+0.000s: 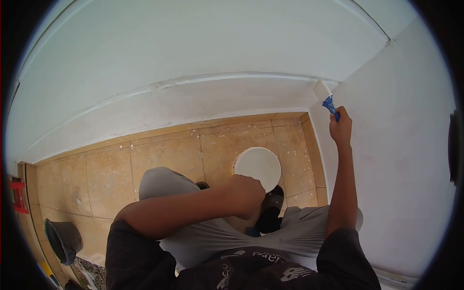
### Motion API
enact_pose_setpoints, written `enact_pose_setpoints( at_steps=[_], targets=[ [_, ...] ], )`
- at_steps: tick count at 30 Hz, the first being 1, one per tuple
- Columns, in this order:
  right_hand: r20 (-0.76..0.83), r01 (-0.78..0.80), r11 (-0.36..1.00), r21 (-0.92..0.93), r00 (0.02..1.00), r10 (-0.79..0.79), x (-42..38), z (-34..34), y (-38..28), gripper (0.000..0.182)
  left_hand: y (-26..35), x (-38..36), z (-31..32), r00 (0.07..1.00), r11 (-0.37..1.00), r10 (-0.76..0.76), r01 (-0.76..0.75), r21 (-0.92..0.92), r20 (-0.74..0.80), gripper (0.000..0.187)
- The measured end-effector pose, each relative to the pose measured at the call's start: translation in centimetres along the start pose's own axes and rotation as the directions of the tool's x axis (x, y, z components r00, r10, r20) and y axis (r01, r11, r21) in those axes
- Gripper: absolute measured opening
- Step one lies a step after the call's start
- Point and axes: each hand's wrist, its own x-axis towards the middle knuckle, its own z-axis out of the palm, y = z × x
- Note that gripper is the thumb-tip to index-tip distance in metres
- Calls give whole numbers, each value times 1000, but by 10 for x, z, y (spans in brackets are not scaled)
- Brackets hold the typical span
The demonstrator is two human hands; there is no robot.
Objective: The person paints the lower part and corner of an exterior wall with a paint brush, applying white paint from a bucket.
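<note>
My right hand (341,126) is closed around the blue handle of a wide paintbrush (328,101). The brush's pale, paint-covered head rests near the white ledge (251,75) at the wall corner. My left hand (247,195) is curled into a fist at the near side of a round white bucket (257,164), overlapping its rim in view. Its fingers face away from the camera, so what they hold, if anything, is hidden. The bucket's top is filled by an off-white surface.
Pale walls (396,159) meet at the right corner. Tan floor tiles (164,152) carry white paint specks. A dark bucket (65,240) stands at the lower left, below a red object (18,197). My knees and a dark shoe (270,208) are close to the white bucket.
</note>
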Motion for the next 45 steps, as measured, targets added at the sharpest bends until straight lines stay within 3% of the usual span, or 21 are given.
enact_pose_setpoints(
  at_steps=[2,4,5,6,8,10,13,15,17,19,23,28,34,37,40,45],
  targets=[
    [29,88,996,-11,996,-88,10,-33,19,12,-12,0,-13,999,999,-49,49,16,15,21],
    [265,58,998,39,962,-66,9,-64,23,13,-35,-11,-42,992,987,-107,98,-126,-69,21],
    [382,37,997,61,922,-58,6,-79,22,13,-59,-22,-46,937,982,-121,65,-175,-326,21],
    [487,-5,997,81,873,-36,-3,-92,10,12,-80,-31,-64,904,967,-190,104,-234,-382,21],
    [682,-92,989,119,732,-14,-26,-98,-23,11,-111,-53,-92,759,868,-470,305,-391,-451,25],
    [770,-6,991,130,631,-98,-42,-76,-31,14,-148,-62,-94,619,760,-648,486,-431,-444,34],
    [880,140,990,24,468,-87,-71,-35,-71,20,-187,-46,-74,655,714,-697,595,-370,-292,35],
    [884,303,953,18,441,-157,-92,6,-74,20,-190,-26,-64,704,679,-697,588,-439,-137,38],
    [874,462,880,-114,468,-132,-119,45,-76,19,-188,-9,-59,739,666,-673,601,-442,-8,41],
    [870,516,843,-155,476,-132,-137,66,-81,16,-190,4,-56,754,661,-655,594,-458,33,42],
    [877,498,854,-149,466,-119,-158,93,-68,15,-198,18,-51,774,648,-624,590,-482,108,44],
    [887,481,866,-137,448,-109,-176,109,-53,14,-206,26,-49,783,661,-615,578,-478,97,44],
    [874,433,891,-137,476,-97,-179,123,-39,15,-202,20,-50,791,665,-608,559,-495,76,44],
    [853,337,931,-141,519,-59,-165,121,-35,17,-200,16,-51,793,668,-606,549,-503,59,44],
    [861,318,948,-28,489,-139,-139,108,-25,24,-200,11,-53,795,669,-605,540,-512,48,45],
    [870,150,984,96,468,-156,-108,73,-18,26,-201,10,-53,800,674,-599,527,-518,36,45]
  ],
)
